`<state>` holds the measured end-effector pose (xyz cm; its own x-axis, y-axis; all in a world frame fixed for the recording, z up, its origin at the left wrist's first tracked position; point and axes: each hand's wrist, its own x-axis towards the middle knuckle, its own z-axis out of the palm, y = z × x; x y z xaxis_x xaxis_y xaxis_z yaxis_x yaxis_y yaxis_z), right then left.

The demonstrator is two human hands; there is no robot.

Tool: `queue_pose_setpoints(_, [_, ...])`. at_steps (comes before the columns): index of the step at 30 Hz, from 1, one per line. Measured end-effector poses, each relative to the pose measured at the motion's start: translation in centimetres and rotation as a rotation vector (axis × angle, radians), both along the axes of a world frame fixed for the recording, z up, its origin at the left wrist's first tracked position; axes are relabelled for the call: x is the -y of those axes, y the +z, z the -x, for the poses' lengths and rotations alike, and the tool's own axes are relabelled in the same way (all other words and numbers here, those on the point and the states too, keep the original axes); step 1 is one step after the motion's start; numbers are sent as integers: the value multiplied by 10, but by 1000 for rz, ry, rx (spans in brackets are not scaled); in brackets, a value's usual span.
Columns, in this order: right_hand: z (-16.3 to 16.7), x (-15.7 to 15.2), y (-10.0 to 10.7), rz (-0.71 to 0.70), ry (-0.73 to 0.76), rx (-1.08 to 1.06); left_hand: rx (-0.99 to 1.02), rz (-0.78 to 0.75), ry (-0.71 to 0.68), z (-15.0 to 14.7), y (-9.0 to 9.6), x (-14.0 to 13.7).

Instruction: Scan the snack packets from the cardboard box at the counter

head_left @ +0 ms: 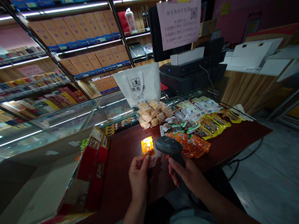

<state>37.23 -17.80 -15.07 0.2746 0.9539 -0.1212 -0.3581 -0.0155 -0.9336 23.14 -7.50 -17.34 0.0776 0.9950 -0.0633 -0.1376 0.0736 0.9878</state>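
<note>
Your right hand point(187, 172) wraps round the handle of the scanner point(169, 145), and your left hand point(139, 171) pinches the near end of a small orange packet point(147, 147) between thumb and fingers. Take the scanner as your landmark. The table point(123, 161) spreads beneath it and to both sides. The box point(87, 165) sits well to its left, at the table's left edge. The white bag point(150, 82) stands upright beyond it, and the tan packs point(153, 114) are heaped beyond it too, on the near side of the bag. The orange packs point(195, 147) lie overlapping just to its right.

The packet is just left of the scanner's head, near it but apart, with a gap of table showing between. Its long axis runs away from your left fingers, across the line of the head, which points leftward at it. Its far end is brightly lit. Your left hand is the nearer one to it; you cannot tell from here whether it touches the table.
</note>
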Motion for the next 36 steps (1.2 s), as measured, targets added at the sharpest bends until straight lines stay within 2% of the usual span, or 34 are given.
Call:
queue_pose_setpoints(13, [-15,9,5,-4,-41,14,-51,-30,-34,-7,-4,1])
queue_pose_setpoints(19, [-57,16,14,-11,-338,21,23,132,-176,-21,3,-3])
queue_pose_setpoints(22, [-76,23,18,-57,-497,-30,90,213,-252,-36,7,-8])
queue_pose_setpoints(24, [-82,27,20,-62,-552,-50,127,254,-294,-49,10,-13])
queue_pose_setpoints(31, [-78,33,18,-24,-501,-34,101,422,-413,-93,13,-31])
queue_pose_setpoints(36, [-74,34,14,39,-423,-18,47,465,-505,-89,20,-37])
